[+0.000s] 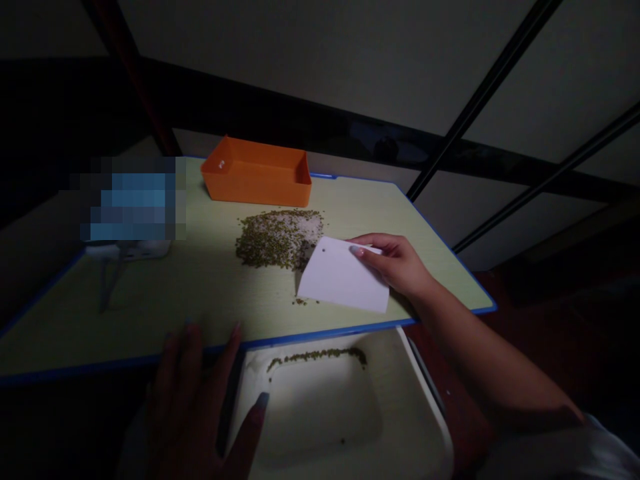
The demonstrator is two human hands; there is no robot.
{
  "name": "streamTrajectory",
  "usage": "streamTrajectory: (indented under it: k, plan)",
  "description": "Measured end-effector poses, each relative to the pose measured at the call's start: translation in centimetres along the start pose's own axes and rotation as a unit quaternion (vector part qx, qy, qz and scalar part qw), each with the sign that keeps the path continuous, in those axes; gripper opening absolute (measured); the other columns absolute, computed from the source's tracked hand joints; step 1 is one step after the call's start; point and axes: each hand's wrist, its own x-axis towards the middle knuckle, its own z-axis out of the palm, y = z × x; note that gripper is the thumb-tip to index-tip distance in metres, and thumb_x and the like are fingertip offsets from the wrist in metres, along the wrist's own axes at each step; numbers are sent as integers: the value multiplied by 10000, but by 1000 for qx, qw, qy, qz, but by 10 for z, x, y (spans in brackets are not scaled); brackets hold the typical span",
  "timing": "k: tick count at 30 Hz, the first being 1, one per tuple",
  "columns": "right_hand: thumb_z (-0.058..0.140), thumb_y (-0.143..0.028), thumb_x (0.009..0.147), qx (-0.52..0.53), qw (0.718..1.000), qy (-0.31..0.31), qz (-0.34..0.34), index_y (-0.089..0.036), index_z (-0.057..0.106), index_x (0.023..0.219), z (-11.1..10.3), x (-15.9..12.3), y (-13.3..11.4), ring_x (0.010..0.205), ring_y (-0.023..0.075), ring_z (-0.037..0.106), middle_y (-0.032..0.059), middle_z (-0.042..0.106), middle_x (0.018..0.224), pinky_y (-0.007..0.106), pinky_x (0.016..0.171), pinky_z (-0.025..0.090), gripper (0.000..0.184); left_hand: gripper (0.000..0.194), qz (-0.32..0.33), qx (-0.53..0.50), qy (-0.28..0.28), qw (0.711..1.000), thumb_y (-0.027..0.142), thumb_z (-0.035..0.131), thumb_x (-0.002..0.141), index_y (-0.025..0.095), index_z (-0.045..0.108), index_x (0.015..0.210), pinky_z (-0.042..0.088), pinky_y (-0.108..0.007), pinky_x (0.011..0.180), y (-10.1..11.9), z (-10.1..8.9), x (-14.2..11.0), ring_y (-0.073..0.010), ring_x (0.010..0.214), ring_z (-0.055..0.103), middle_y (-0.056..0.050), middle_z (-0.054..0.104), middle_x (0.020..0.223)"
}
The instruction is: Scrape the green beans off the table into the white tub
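Note:
My right hand pinches a white flat scraper by its upper right edge, tilted over the table. The scraper's left edge touches or covers part of a pile of small green beans mixed with white grains; what lies behind it is hidden. A few loose beans lie near its lower left corner. My left hand is in shadow at the table's front edge, fingers spread, beside a white bin. Green beans line the far side of the bin's bottom.
An orange open box stands at the back of the pale green table with blue edging. On the left is a device on a stand, its screen blurred out. Wall panels rise behind the table.

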Motion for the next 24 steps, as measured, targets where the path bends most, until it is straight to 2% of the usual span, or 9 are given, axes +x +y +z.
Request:
streamTrajectory:
  k: [4, 10, 16, 24]
  plan:
    - [880, -485, 714, 1, 1000, 13, -3, -170, 854, 946, -1, -2, -1, 600, 114, 590, 54, 772, 789, 230, 523, 425, 392, 686, -6, 6, -12, 1000, 401, 412, 989, 520, 118, 1598, 302, -829, 1231, -4, 2, 1, -323, 1671, 84, 22, 52, 1803]
    - [930, -469, 649, 40, 999, 15, 2, -187, 860, 886, -1, -2, -1, 566, 103, 588, 36, 763, 739, 216, 500, 419, 375, 703, 16, -2, 10, 1000, 466, 440, 948, 518, 175, 1596, 346, -860, 1168, -11, 7, 3, -383, 1657, 143, 27, 88, 1798]
    - [912, -475, 689, 19, 1000, 2, -6, -186, 864, 913, -4, -2, 0, 566, 102, 581, 40, 766, 746, 216, 498, 410, 369, 691, 9, -9, 12, 1000, 477, 445, 943, 516, 207, 1591, 325, -847, 1186, -11, 9, 0, -373, 1659, 142, 26, 106, 1797]
    - [911, -493, 653, 8, 999, 43, -8, -169, 861, 912, -6, -1, -3, 587, 123, 587, 65, 776, 782, 235, 511, 408, 417, 704, 23, -2, 7, 1000, 461, 449, 945, 519, 182, 1595, 355, -854, 1159, -10, 6, 4, -385, 1657, 143, 29, 83, 1799]
